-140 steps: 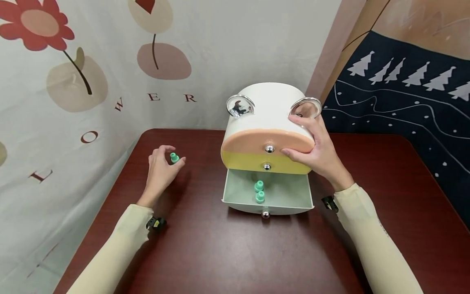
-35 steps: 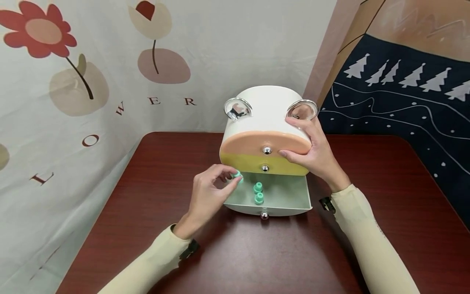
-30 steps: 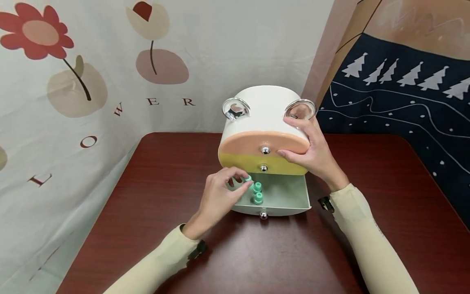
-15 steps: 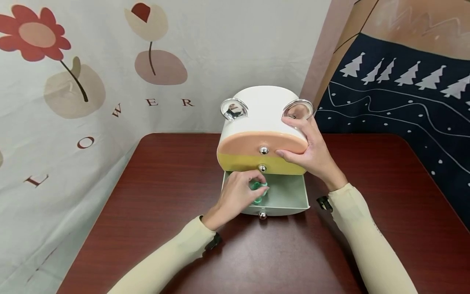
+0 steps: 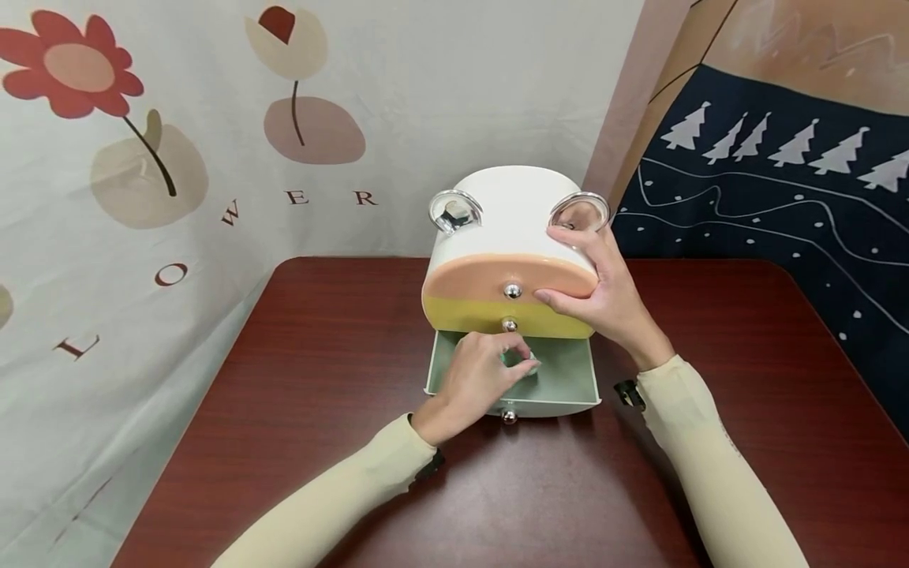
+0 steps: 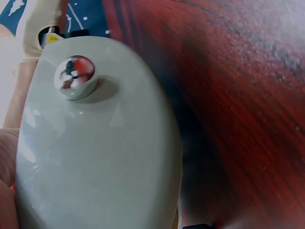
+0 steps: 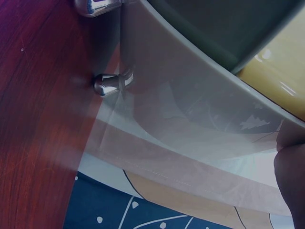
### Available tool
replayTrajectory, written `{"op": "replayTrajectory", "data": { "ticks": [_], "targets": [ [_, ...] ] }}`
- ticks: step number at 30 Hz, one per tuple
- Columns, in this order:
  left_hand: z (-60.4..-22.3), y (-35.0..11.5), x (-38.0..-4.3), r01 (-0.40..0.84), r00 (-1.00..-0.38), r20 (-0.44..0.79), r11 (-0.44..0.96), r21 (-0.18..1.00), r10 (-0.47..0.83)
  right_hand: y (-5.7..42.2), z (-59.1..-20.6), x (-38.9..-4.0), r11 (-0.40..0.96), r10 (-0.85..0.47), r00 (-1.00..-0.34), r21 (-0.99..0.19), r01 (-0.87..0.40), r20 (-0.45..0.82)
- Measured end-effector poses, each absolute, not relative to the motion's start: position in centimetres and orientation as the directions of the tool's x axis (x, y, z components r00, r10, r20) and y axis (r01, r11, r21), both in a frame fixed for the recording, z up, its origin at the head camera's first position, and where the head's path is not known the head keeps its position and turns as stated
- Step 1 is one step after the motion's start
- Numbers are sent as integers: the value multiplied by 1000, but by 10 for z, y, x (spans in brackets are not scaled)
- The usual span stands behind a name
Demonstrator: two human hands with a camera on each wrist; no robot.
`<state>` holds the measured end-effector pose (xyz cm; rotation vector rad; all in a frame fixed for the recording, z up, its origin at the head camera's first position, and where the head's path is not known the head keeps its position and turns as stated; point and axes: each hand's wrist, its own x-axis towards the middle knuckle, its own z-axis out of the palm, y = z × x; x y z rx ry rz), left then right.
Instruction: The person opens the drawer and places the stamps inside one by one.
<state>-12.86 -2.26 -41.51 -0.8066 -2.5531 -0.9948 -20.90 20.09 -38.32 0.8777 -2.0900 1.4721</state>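
A small white desktop drawer cabinet (image 5: 518, 197) has an orange top drawer (image 5: 469, 278), a yellow middle drawer (image 5: 461, 312) and a pale green bottom drawer (image 5: 568, 383), which is pulled out. Reaching into that bottom drawer, my left hand (image 5: 479, 375) pinches a small green stepped plastic piece (image 5: 533, 365) between thumb and fingertips. The other green pieces are mostly hidden behind the hand. My right hand (image 5: 614, 296) holds the cabinet's upper right side, thumb on the front and fingers on top. The left wrist view shows the green drawer front (image 6: 114, 152) and its silver knob (image 6: 75, 76).
The cabinet stands on a dark red wooden table (image 5: 341, 315). Two round silver ornaments (image 5: 455, 211) stick up from its top. Short metal feet (image 7: 107, 85) show in the right wrist view. Behind hang a flower-printed cloth (image 5: 426, 95) and a dark tree-printed cloth (image 5: 774, 197).
My left hand has carried a green piece from the table's left side into the open drawer, then slightly further right. The right hand has kept its hold on the cabinet.
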Motion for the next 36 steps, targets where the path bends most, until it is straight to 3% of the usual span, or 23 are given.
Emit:
{"op": "replayTrajectory", "data": {
  "ticks": [7,13,21,28,36],
  "targets": [
    [-413,-16,-132,528,-848,320,725,443,422,203,-380,-209,251,-242,-694,-647,-720,678],
    [-415,-14,-138,464,-883,212,720,515,418,203,-377,-205,264,-226,-703,-652,-710,674],
    [-414,-21,-140,413,-902,159,691,593,402,195,-363,-189,252,-222,-712,-666,-702,667],
    [-409,-30,-125,415,-908,217,689,594,359,202,-381,-203,245,-237,-728,-686,-685,643],
    [-409,-37,-88,425,-903,387,531,733,188,201,-381,-204,254,-238,-725,-679,-688,646]
  ]
}}
